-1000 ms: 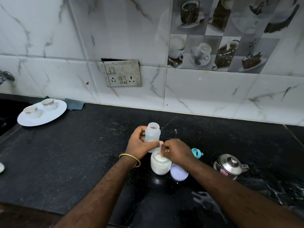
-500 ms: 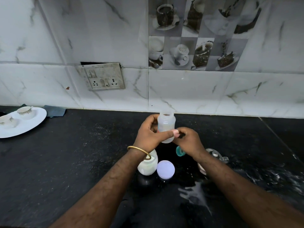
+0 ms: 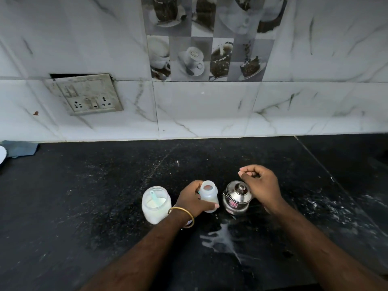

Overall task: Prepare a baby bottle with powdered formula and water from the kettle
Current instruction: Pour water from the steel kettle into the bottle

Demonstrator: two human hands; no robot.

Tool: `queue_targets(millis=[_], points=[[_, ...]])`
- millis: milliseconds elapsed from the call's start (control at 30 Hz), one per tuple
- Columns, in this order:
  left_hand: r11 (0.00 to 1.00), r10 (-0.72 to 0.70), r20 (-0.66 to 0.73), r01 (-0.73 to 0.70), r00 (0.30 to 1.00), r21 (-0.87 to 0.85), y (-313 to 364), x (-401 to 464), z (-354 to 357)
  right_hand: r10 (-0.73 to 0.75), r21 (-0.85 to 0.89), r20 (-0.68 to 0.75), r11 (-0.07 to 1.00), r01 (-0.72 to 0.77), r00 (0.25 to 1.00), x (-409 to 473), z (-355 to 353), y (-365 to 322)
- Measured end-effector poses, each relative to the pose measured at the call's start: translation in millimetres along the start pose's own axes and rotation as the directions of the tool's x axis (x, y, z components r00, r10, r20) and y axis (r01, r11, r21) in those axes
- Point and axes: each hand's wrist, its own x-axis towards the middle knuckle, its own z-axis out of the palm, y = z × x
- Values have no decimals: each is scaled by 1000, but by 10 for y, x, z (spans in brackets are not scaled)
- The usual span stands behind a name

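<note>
Since the earlier frame, right hand [image 3: 260,186] has left the bottle and hangs above the kettle [image 3: 237,198], fingers curled, apparently empty. Nearest, spilled white liquid [image 3: 222,238] marks the counter [image 3: 84,196]. Left hand [image 3: 194,199] grips the open baby bottle [image 3: 207,195] upright, between formula jar [image 3: 155,203], scoop [image 3: 155,197] inside, and kettle. Step judged: powder done, water next, requiring a kettle grasp and a steady pour.

kettle [image 3: 237,198] bears a red sticker, possibly printed, too blurred to read.
</note>
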Motion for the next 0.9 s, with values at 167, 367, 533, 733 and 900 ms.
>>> queue_targets(millis=[167,367,533,733,900], points=[[987,-91,49,83,995,136,-172,24,111,45,-21,25,999,-45,999,-51,-188,220],[981,-88,12,85,996,177,-229,28,165,75,-27,-8,997,-75,997,-35,-314,427],[982,-72,8,70,997,177,-258,72,192,105,-26,9,994,-104,994,-26,-361,534],[978,-31,40,22,999,208,-328,121,179,118,-17,31,993,-117,993,-29,-370,588],[987,-4,39,-2,999,161,-443,117,215,119,12,0,993,-119,993,-15,-409,641]])
